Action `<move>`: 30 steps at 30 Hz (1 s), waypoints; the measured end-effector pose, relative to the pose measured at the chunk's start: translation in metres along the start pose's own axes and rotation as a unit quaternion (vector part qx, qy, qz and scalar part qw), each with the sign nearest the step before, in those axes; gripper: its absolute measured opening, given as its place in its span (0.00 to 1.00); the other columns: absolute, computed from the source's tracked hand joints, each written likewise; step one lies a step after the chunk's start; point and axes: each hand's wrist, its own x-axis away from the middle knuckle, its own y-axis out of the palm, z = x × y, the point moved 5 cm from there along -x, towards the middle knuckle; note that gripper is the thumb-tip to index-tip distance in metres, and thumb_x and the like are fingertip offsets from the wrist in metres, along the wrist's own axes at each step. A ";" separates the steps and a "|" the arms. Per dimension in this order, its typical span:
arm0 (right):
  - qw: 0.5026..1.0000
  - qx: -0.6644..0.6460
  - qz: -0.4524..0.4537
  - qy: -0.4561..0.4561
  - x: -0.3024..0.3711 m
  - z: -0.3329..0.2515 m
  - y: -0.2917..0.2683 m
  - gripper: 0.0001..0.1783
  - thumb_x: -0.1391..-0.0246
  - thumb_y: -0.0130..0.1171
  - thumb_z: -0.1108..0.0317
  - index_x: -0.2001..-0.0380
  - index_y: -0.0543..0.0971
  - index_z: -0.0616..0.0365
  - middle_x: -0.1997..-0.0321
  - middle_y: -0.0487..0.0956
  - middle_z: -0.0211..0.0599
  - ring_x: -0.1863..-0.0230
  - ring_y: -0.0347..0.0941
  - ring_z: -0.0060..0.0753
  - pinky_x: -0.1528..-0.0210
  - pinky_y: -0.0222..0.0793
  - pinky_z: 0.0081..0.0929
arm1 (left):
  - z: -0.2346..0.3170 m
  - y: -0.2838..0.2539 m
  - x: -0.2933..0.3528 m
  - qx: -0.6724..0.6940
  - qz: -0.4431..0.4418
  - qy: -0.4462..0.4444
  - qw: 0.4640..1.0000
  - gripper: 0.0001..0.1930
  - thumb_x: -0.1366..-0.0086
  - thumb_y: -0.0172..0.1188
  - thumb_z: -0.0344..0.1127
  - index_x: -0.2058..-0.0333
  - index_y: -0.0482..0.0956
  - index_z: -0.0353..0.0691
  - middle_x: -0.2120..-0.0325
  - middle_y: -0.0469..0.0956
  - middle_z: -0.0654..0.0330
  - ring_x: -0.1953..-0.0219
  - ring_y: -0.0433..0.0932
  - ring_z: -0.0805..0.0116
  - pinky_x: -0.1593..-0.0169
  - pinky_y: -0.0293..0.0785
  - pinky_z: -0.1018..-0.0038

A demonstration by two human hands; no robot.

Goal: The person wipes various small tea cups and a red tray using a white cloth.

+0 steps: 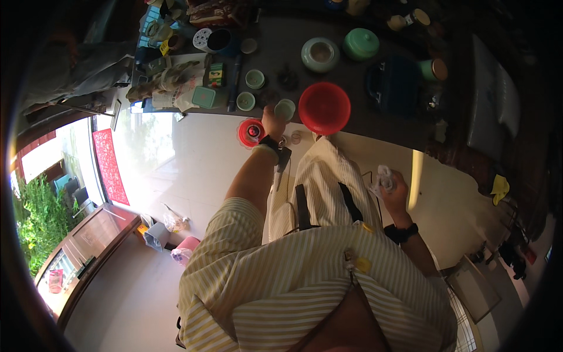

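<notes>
A dark table (275,38) stands ahead; the left hand (272,122) clamps a pale green cup (285,110), red bowl (324,108) right of that grip; the right hand (396,195) clasps a crumpled whitish bundle (384,178).

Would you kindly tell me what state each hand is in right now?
Left hand: closed on a small pale green cup.
Right hand: closed around a crumpled whitish wad, material unclear.

Harsh glare left, tabletop (281,38) apparently dim

Round pale-green cup (285,110) — in left hand (273,122); crumpled whitish wad (384,177) — in right (397,190).
</notes>
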 end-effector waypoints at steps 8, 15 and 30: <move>0.999 0.029 0.004 0.044 -0.005 0.028 -0.005 0.21 0.58 0.63 0.78 0.56 0.77 0.59 0.56 0.76 0.46 0.53 0.74 0.48 0.52 0.70 0.36 | 0.014 0.008 -0.019 -0.143 0.060 0.049 0.987 0.13 0.48 0.63 0.42 0.74 0.78 0.37 0.71 0.78 0.44 0.64 0.77 0.45 0.60 0.73 0.57; 0.999 0.018 0.001 0.046 -0.010 0.026 0.000 0.23 0.61 0.63 0.80 0.56 0.76 0.60 0.55 0.76 0.47 0.53 0.74 0.47 0.53 0.71 0.35 | 0.019 0.005 -0.010 -0.184 0.122 0.111 0.969 0.16 0.44 0.62 0.46 0.71 0.77 0.37 0.71 0.77 0.48 0.62 0.75 0.48 0.59 0.71 0.59; 0.995 -0.026 0.015 0.093 -0.001 0.033 0.003 0.20 0.58 0.61 0.76 0.57 0.76 0.64 0.57 0.77 0.47 0.54 0.75 0.45 0.51 0.69 0.33 | -0.011 0.079 0.063 0.107 -0.098 -0.145 0.979 0.09 0.44 0.63 0.28 0.69 0.71 0.32 0.73 0.75 0.58 0.76 0.76 0.71 0.75 0.76 0.74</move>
